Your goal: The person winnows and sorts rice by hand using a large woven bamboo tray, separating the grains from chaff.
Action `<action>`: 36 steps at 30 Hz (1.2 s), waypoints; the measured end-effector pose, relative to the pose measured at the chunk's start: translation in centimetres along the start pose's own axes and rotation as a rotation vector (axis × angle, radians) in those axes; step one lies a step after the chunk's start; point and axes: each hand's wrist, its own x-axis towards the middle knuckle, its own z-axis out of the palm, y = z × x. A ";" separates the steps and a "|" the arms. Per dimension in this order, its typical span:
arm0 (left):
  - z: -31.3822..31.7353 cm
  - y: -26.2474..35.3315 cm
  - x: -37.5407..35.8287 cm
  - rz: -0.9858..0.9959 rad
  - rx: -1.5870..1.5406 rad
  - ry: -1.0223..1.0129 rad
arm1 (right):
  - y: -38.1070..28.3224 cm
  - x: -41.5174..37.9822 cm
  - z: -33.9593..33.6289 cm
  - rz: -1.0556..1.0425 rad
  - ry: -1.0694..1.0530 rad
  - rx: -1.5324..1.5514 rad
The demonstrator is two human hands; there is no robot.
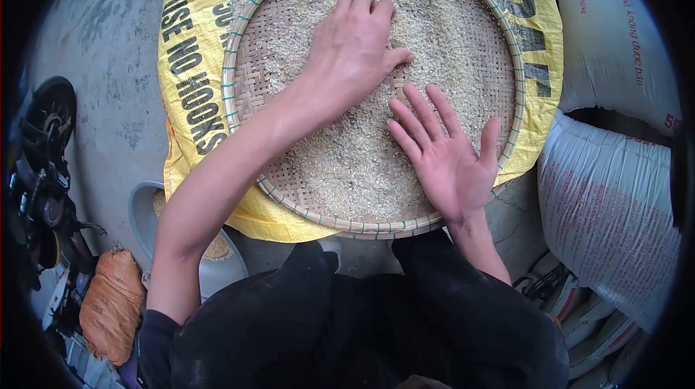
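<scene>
A round woven bamboo tray (229, 92) with green ties along its rim lies on a yellow printed sack (190, 77). Pale grain (347, 172) is spread over much of its weave. My left hand (355, 38) reaches to the upper middle of the tray, palm down on the grain, its thumb apart and its fingers bent, with nothing seen in it. Over the lower right of the tray, my right hand (449, 153) is turned palm up with its fingers spread and nothing in it.
A grey basin (147, 219) with grain stands at the lower left, near an orange sack (112, 306). A motorbike (47, 164) is at the far left. Full white sacks (608, 208) line the right side, with more sacks (590, 327) below them.
</scene>
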 end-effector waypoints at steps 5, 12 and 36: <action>1.0 1.3 -0.3 0.084 -0.192 -0.154 | -0.1 -0.1 -0.1 -0.011 0.018 0.011; -4.1 0.1 -3.6 -0.536 -1.294 -0.368 | -0.6 -0.1 -0.1 -0.018 0.013 -0.001; -2.5 3.7 -10.2 -0.633 -2.440 -0.321 | -0.5 -0.2 0.7 -0.333 -0.015 -1.202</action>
